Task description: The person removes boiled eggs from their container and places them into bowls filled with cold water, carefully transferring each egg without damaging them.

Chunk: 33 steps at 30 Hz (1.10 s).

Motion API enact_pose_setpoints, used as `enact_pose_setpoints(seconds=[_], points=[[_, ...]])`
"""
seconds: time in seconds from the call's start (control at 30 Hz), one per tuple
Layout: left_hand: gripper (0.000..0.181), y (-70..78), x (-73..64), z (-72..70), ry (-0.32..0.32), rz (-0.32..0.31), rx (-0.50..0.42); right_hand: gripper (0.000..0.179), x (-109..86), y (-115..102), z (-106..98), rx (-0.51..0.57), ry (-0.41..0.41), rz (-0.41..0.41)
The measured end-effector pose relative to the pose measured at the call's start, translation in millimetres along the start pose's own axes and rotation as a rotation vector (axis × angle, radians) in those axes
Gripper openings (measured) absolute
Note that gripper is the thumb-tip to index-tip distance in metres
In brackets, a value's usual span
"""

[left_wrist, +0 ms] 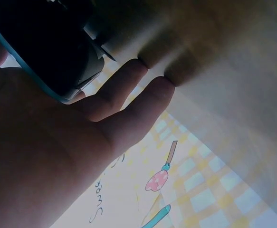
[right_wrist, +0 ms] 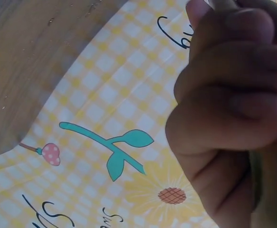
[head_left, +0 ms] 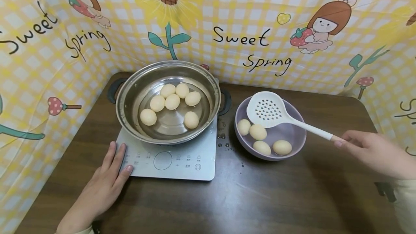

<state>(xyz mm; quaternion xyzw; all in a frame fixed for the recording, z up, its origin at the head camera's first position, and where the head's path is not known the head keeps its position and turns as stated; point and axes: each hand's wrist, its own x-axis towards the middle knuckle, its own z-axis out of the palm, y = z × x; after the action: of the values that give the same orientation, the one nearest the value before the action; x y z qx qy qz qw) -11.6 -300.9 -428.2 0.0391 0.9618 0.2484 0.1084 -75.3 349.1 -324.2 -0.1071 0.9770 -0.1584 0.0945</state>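
Note:
In the head view my right hand (head_left: 373,151) grips the handle of a white slotted spoon (head_left: 266,111). The spoon's perforated head hangs over the far left part of a purple bowl (head_left: 294,134), with no egg on it. Several eggs (head_left: 282,147) lie in the bowl below. The right wrist view has the fingers (right_wrist: 224,114) curled round the handle. My left hand (head_left: 102,183) rests with extended fingers at the left edge of a white induction cooker (head_left: 198,172). On the cooker stands a steel pot (head_left: 130,133) with several eggs (head_left: 172,102) in water.
Dark wooden table (head_left: 260,198) under everything, with water drops (head_left: 221,140) between cooker and bowl. The pot's black side handles (head_left: 225,102) stick out, the right one toward the bowl. A yellow checked cloth (head_left: 234,3) hangs behind and at both sides.

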Motion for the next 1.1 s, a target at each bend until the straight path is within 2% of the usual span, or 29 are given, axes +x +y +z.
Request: enact_pose_setpoints(seconds=[0.23, 0.47, 0.6, 0.77, 0.87, 0.93, 1.1], points=[[0.071, -1.3, 1.1, -0.8, 0.012, 0.008, 0.009, 0.017, -2.8, 2, 0, -0.038, 0.094, -0.019], [0.071, -0.7, 1.8, -2.5, 0.005, -0.011, 0.025, 0.015, -6.4, -3, -8, -0.028, 0.268, -0.037], [0.071, -1.2, 1.9, -2.9, 0.007, -0.002, 0.012, 0.019, -5.7, -9, -13, 0.035, 0.317, -0.007], [0.07, -1.8, 1.4, -3.2, 0.011, 0.006, -0.001, 0.009, -0.7, -27, -14, 0.117, 0.335, 0.006], [0.07, -2.3, 0.8, -3.1, 0.02, 0.017, -0.012, 0.006, 5.9, -45, -11, 0.144, 0.336, -0.026], [0.07, -2.2, 0.4, -3.3, 0.023, 0.022, -0.019, 0.008, 12.1, -58, -8, 0.15, 0.339, -0.079], [0.071, -0.1, -0.9, -3.6, 0.019, 0.015, -0.022, 0.019, 32.6, -90, -2, 0.085, 0.392, -0.273]])
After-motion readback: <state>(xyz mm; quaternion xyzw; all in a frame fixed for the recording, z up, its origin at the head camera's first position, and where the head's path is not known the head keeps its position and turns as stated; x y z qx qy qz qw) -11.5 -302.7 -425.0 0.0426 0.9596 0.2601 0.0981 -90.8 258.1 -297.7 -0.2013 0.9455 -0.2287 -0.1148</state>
